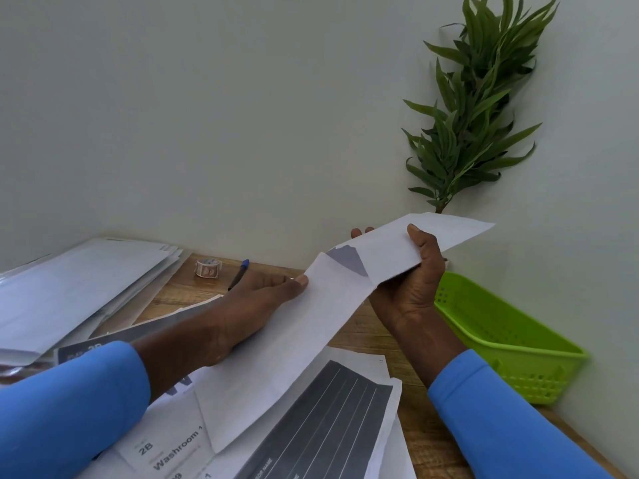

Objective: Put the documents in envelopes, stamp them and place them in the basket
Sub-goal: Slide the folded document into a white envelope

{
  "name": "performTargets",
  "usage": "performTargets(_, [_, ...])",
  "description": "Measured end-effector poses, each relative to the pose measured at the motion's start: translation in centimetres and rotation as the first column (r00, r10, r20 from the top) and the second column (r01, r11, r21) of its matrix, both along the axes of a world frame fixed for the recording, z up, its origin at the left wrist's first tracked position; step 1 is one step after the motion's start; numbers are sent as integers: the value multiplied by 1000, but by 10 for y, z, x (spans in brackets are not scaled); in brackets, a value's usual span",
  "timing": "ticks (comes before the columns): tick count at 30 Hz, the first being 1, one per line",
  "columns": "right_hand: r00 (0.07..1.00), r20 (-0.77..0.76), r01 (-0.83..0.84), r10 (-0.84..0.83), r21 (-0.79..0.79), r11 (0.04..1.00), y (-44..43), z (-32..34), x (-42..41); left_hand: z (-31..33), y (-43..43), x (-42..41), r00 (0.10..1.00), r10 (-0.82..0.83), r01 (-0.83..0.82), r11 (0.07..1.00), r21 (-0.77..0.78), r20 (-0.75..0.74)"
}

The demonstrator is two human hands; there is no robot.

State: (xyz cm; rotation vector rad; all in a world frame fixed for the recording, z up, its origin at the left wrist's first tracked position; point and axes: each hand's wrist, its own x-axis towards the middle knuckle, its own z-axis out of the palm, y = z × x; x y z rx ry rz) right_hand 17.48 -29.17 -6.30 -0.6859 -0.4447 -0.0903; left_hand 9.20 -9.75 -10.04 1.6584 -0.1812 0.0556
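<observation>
My right hand [411, 285] grips a white envelope [397, 247] above the desk, its open mouth showing a grey lining. My left hand [256, 305] holds a folded white document [276, 357] by its upper edge, thumb on top, and the document's top end sits at the envelope's mouth. A green plastic basket [511, 344] stands at the right by the wall, nothing visible in it. A small roll of stamps [207, 267] lies at the back of the desk.
A stack of white envelopes [76, 288] lies at the left. Printed documents [328, 416] with dark panels cover the near desk. A blue pen [238, 274] lies beside the stamp roll. A green plant [477, 108] stands in the wall corner.
</observation>
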Motion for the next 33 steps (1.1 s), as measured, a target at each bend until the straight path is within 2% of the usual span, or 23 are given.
performTargets(5, [1000,-13,2,-2,-34,999,3,-3,-1,0,0,-1,997,14,-13,1000,-16,70])
performTargets(9, [999,-30,22,-23,-45,999,5,-4,-2,-1,2,0,989,-52,59,997,-44,142])
performTargets(13, [998,-57,18,-20,-46,999,8,-7,-3,-9,0,6,962,-3,-26,994,103,272])
performTargets(16, [997,-71,11,-16,-63,998,11,-9,-4,-9,-1,7,957,-49,-19,974,227,287])
performTargets(18, [996,-88,0,-8,-88,996,13,-11,-5,-9,-1,9,942,-119,-8,926,377,313])
performTargets(20, [995,-102,-27,15,-117,993,15,-12,-7,-9,0,11,924,-145,-65,853,518,355])
performTargets(23, [993,-114,-53,37,-146,988,18,-14,-10,-11,-2,13,896,-144,-165,770,617,419])
performTargets(25, [992,-115,-61,45,-141,988,18,-14,-11,-11,-3,15,913,-98,-149,824,547,396])
performTargets(28, [992,-109,-76,64,-108,991,16,-14,-11,-11,-3,16,967,21,-93,958,272,255])
performTargets(30, [993,-94,-71,64,-75,995,16,-14,-9,-9,-2,14,982,80,-102,987,122,174])
performTargets(33, [994,-84,-75,71,-41,996,18,-15,-7,-9,-5,14,981,161,-159,987,-20,108])
